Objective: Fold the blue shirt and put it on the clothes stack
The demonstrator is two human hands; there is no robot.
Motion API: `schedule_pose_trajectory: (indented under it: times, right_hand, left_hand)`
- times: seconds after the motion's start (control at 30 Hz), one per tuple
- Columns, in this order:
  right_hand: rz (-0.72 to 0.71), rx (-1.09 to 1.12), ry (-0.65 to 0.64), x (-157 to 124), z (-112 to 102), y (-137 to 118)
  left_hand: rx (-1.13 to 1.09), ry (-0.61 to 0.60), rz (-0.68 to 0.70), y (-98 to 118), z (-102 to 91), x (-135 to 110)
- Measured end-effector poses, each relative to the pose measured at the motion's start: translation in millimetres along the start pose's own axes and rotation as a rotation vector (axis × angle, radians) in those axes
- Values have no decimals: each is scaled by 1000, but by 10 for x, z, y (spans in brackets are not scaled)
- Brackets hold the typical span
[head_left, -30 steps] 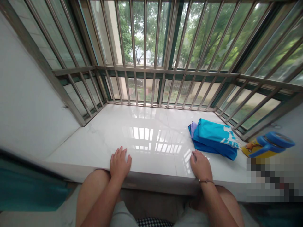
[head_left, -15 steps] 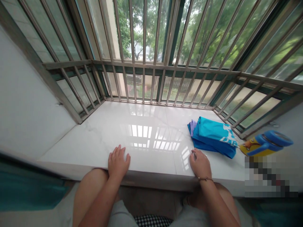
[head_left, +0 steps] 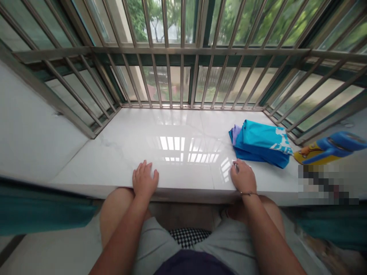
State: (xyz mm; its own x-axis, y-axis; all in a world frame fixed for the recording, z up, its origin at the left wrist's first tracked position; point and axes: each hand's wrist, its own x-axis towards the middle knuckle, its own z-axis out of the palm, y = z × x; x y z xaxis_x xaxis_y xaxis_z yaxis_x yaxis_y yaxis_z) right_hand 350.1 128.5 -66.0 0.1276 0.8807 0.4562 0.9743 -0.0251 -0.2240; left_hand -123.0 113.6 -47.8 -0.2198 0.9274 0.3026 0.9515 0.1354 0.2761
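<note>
My left hand (head_left: 144, 178) lies palm down on the glossy white windowsill (head_left: 183, 177), fingers stretched out and thumb apart, holding nothing. Farther right, my right hand (head_left: 243, 176) rests on the same sill near its front edge. Its fingers are curled in, and a small dark gap shows beside the thumb; whatever is in the grip, if anything, is too small to make out. A thin bracelet (head_left: 249, 193) circles that wrist. Just beyond the right hand sits a folded stack of blue cloth (head_left: 262, 143), with white print on top and a lilac piece at its left side.
A blue and yellow cup-like container (head_left: 327, 149) stands at the sill's right end, beside a blurred-out patch. Metal bars (head_left: 183, 82) line the window behind the sill. Teal curtains (head_left: 43, 214) hang at both sides. My knees touch or nearly touch the sill's front.
The view has tilted downward, so the sill and hands appear higher and more of my lap shows. Both hands keep their places and poses on the sill; the cloth stack has not moved.
</note>
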Motion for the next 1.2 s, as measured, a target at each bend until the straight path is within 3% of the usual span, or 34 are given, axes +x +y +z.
schedule_pose_trajectory:
  times: [1.2]
  right_hand:
    - [39, 60, -1, -13, -17, -12]
  left_hand:
    - [-20, -26, 5, 17, -44, 4]
